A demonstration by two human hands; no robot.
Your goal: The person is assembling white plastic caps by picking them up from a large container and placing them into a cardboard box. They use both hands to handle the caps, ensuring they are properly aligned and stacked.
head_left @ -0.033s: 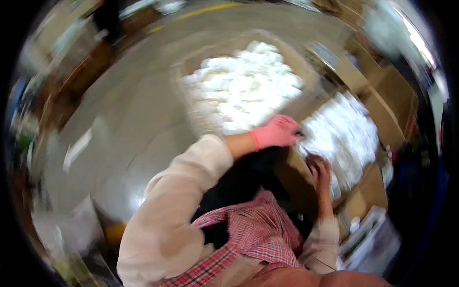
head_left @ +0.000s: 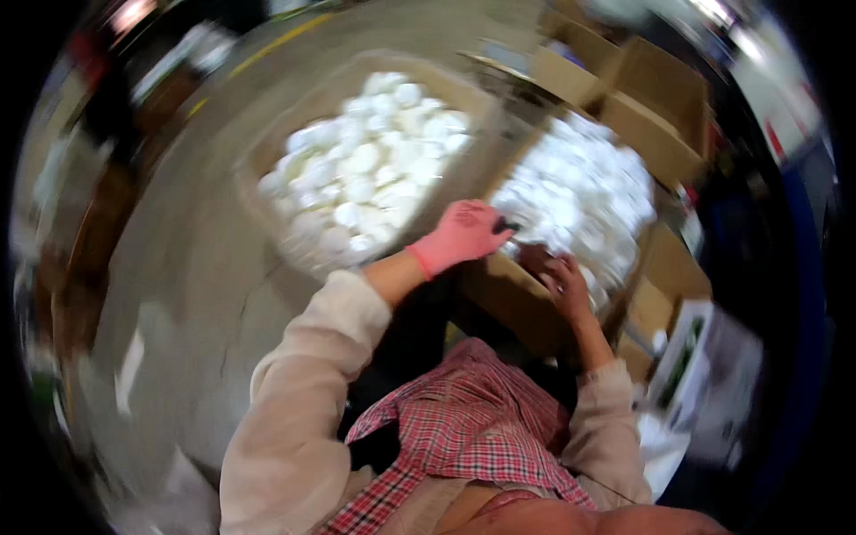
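Observation:
My left hand [head_left: 459,234] wears a pink glove and reaches over the near edge of a cardboard box [head_left: 510,299] filled with small white rounded pieces [head_left: 580,192]. Its fingertips pinch a small dark object [head_left: 508,225]. My bare right hand [head_left: 560,278] sits just below and to the right, fingers curled at the same box edge, close to the left fingertips. Blur hides whether it holds anything. A second open box [head_left: 267,152] of the same white pieces [head_left: 366,169] stands to the left on the grey floor.
Several empty brown cartons [head_left: 655,102] are stacked behind the right box. A smaller carton [head_left: 664,294] and a white package with green print [head_left: 704,366] lie at the right. Grey concrete floor [head_left: 178,294] spreads to the left. Blurred shelving or goods line the far left rim.
The view has shifted slightly. Both hands stay at the near edge of the right box, and my right hand has come up closer to the gloved left fingertips.

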